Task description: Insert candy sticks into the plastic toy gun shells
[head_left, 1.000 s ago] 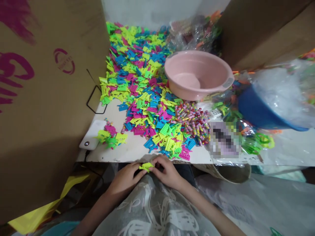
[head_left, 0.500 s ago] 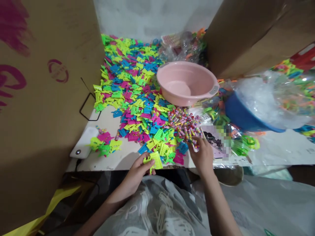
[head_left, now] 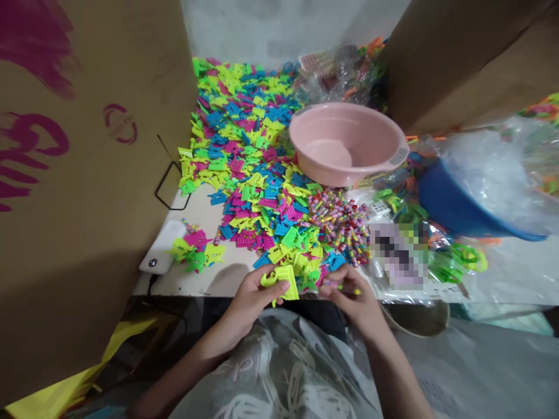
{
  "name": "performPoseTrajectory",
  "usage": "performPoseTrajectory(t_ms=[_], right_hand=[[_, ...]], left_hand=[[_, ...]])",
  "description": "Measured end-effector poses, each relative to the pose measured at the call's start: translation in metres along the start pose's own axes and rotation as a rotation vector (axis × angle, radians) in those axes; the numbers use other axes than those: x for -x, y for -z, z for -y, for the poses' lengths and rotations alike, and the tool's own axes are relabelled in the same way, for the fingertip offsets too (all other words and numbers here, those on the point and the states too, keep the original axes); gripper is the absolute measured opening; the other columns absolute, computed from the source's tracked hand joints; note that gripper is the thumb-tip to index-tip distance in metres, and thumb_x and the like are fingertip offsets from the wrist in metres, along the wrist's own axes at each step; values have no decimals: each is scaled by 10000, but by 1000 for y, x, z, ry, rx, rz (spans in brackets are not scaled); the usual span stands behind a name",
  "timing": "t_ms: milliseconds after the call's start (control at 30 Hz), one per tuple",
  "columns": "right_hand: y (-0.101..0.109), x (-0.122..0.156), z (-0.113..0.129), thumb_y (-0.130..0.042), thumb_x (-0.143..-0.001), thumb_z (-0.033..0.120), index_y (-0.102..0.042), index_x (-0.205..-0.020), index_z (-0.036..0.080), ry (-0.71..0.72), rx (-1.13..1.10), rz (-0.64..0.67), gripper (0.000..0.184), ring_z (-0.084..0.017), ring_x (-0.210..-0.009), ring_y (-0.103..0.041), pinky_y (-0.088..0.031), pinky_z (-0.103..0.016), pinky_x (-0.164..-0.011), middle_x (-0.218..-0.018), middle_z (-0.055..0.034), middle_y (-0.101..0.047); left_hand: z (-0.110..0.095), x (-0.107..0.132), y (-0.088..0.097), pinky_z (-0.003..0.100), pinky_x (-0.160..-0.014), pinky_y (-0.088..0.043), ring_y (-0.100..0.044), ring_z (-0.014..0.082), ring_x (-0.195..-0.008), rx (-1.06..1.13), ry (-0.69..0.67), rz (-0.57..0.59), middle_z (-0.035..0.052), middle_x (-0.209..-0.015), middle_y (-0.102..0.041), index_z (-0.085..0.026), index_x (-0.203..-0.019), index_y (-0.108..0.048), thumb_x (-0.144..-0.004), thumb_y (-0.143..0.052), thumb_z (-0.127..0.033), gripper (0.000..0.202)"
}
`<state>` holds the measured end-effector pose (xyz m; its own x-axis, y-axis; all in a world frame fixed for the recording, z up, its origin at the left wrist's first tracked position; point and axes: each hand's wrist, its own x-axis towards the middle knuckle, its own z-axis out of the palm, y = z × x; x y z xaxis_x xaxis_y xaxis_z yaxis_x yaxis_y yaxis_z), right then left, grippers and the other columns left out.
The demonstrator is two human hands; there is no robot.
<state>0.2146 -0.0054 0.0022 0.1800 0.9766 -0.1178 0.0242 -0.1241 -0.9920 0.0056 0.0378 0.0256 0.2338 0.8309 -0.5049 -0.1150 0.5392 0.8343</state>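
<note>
Landmark: pink basin (head_left: 371,137). Nearest me, on its near side and toward its left, I see the left hand (head_left: 250,298) clamped on a yellow ridged plastic piece (head_left: 290,283). Right hand (head_left: 358,299), straight before the basin: fingers closed on small banded sticks (head_left: 332,284); count blurred. Farther, just before the basin, a stick heap (head_left: 338,224) on the surface (head_left: 208,212); left of the basin, mixed-colour plastic pieces (head_left: 251,192) spread past it.
</note>
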Motion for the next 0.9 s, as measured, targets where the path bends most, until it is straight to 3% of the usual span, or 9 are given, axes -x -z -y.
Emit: performPoseTrajectory(t_ms=[100,200,333,467,600,700,900], right_hand=[[-26,10,7,-869,-656,453,-551,-758,209,-157,-253,205,414,-152,-643,-668,-555,-278,-629,-728,12,-677],[-35,8,9,-881,-625,491,-547,-755,213,-239,-409,266,453,-174,-647,-691,-568,-310,-638,-703,18,-676],[-33,3,10,-854,-656,527,-591,-784,208,-244,-389,285,432,-186,-631,-699,-566,-311,-613,-684,1,-694],[-34,4,13,-825,-704,507,-659,-805,204,-87,-167,136,360,-165,-609,-686,-568,-276,-586,-692,-11,-714],[-39,9,17,-797,-762,388,-693,-798,218,154,59,27,203,-175,-698,-712,-591,-271,-652,-770,-28,-745],[-41,12,20,-765,-797,252,-694,-858,228,292,122,23,97,-163,-734,-715,-592,-259,-692,-802,-19,-743],[-41,16,30,-685,-858,148,-649,-945,229,490,324,67,124,-164,-775,-690,-575,-271,-714,-848,-27,-709]], left_hand=[[-5,3,-1,215,-515,-455,-545,118,-622,-2,-8,36,1,-759,-637,-163,-862,-678,-525,-886,-450,488],[-7,6,-1,213,-526,-471,-548,120,-634,-17,-42,57,11,-780,-651,-166,-868,-690,-585,-859,-452,436],[-8,9,3,225,-528,-488,-556,125,-624,-96,-85,50,25,-815,-673,-171,-912,-707,-632,-822,-462,420],[-8,12,7,251,-571,-519,-606,148,-629,-262,-188,8,20,-796,-693,-189,-938,-706,-705,-753,-417,329],[-5,15,8,265,-787,-536,-675,170,-839,-457,-438,-25,20,-910,-745,-217,-942,-708,-796,-681,-298,169],[-3,16,10,252,-823,-522,-680,158,-875,-547,-538,-12,13,-944,-754,-223,-968,-694,-846,-650,-265,137],[-2,17,12,237,-792,-515,-677,152,-862,-624,-604,1,12,-935,-743,-224,-975,-673,-876,-633,-241,109]])
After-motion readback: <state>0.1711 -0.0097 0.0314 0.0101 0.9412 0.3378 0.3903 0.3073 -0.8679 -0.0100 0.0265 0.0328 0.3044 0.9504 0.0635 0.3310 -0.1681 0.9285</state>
